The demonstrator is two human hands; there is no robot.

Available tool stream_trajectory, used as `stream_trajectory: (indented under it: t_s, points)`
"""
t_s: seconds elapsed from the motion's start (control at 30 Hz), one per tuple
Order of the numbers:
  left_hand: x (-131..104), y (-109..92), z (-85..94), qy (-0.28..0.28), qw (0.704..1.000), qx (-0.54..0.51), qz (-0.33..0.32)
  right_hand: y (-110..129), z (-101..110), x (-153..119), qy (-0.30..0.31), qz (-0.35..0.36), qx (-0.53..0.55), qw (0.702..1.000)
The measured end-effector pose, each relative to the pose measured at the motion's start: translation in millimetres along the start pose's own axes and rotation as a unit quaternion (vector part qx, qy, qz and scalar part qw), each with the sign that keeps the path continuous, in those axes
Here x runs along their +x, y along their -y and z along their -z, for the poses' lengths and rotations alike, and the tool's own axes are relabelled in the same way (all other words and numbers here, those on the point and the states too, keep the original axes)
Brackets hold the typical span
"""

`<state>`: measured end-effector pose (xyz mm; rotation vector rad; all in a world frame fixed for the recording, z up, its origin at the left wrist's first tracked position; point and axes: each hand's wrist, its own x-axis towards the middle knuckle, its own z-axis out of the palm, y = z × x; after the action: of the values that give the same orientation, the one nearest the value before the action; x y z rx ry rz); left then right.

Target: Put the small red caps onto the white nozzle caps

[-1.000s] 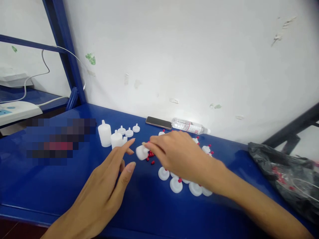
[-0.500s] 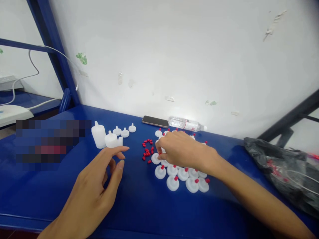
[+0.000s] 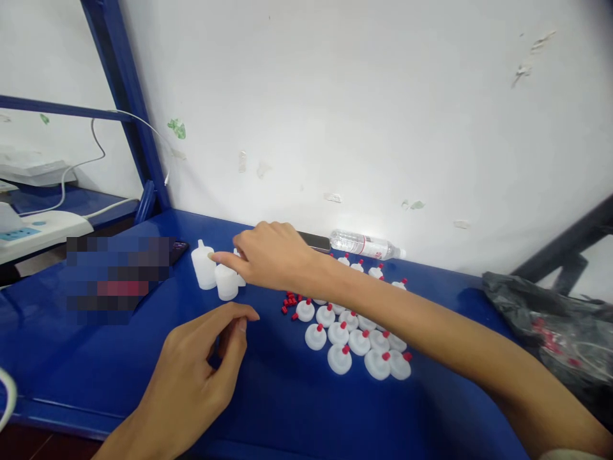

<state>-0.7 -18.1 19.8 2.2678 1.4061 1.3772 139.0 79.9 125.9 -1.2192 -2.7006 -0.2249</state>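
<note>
My right hand (image 3: 272,255) reaches across to the left, over the small white spouted caps at the back. Its thumb is stretched out in front of the white plastic bottles (image 3: 204,268); its other fingertips are hidden behind the hand. Nearer me, my left hand (image 3: 196,370) hovers above the table, loosely curled, thumb and index finger close together and nothing visible between them. Under my right forearm lie several white spouted caps (image 3: 340,361) with red tips. Loose small red caps (image 3: 290,300) are heaped beside them, partly covered by my arm.
A dark phone (image 3: 313,241) and a clear water bottle (image 3: 366,245) lie along the wall on the blue table (image 3: 287,409). At right sits a black plastic bag (image 3: 522,313) with red pieces in it. A white power strip (image 3: 48,227) is at far left.
My right hand has left the red-tipped caps and moved left to the white caps near the bottles. My left hand's thumb and index finger have drawn closer. The view has shifted slightly.
</note>
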Motion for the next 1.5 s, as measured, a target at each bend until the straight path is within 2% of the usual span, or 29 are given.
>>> stream_trajectory:
  t_s: [0.13, 0.3, 0.47, 0.57, 0.7, 0.8, 0.83, 0.93, 1.03, 1.17, 1.3, 1.4, 1.5]
  points:
    - [-2, -1, 1.9, -0.007, 1.000, 0.003, 0.000, 6, -3, 20, -0.004, 0.048, -0.013, 0.999]
    - [-5, -3, 3.6, -0.046, 0.998, -0.011, -0.028, 8, 8, 17, -0.037, 0.053, -0.023, 0.998]
    - [-9, 1, 5.1, -0.055, 0.998, -0.005, -0.036, 12, 1, 17, 0.023, 0.053, -0.041, 0.998]
    - [-9, 2, 7.1, -0.058, 0.998, 0.006, -0.018, 10, 6, 17, 0.012, 0.052, -0.038, 0.998]
    - [-7, -2, 7.2, -0.127, 0.990, -0.041, 0.041, 2, 32, -3, -0.066, 0.027, -0.004, 0.997]
    - [-6, -3, 5.4, -0.167, 0.982, -0.067, 0.063, 4, 44, -34, -0.044, 0.040, 0.048, 0.997]
    - [-6, -2, 4.6, -0.163, 0.982, -0.067, 0.065, 7, 44, -45, -0.026, 0.054, 0.071, 0.996]
    - [-6, 2, 1.7, -0.103, 0.992, -0.049, 0.045, 11, 36, -71, 0.017, 0.087, 0.144, 0.986]
    - [-5, 4, -1.2, -0.076, 0.996, -0.033, 0.035, 2, 26, -83, 0.028, 0.054, 0.174, 0.983]
    - [-4, 6, -3.5, -0.033, 0.998, -0.011, 0.054, -37, 13, -80, 0.039, -0.039, 0.102, 0.993]
    - [-4, 10, -5.2, -0.009, 0.999, 0.010, 0.046, -70, -1, -75, 0.105, -0.023, 0.097, 0.989]
    - [-3, 11, -5.7, -0.002, 0.999, 0.011, 0.037, -77, -11, -73, 0.133, -0.008, 0.103, 0.986]
    - [-2, 9, -5.7, 0.000, 0.999, 0.009, 0.039, -77, -21, -72, 0.130, -0.013, 0.095, 0.987]
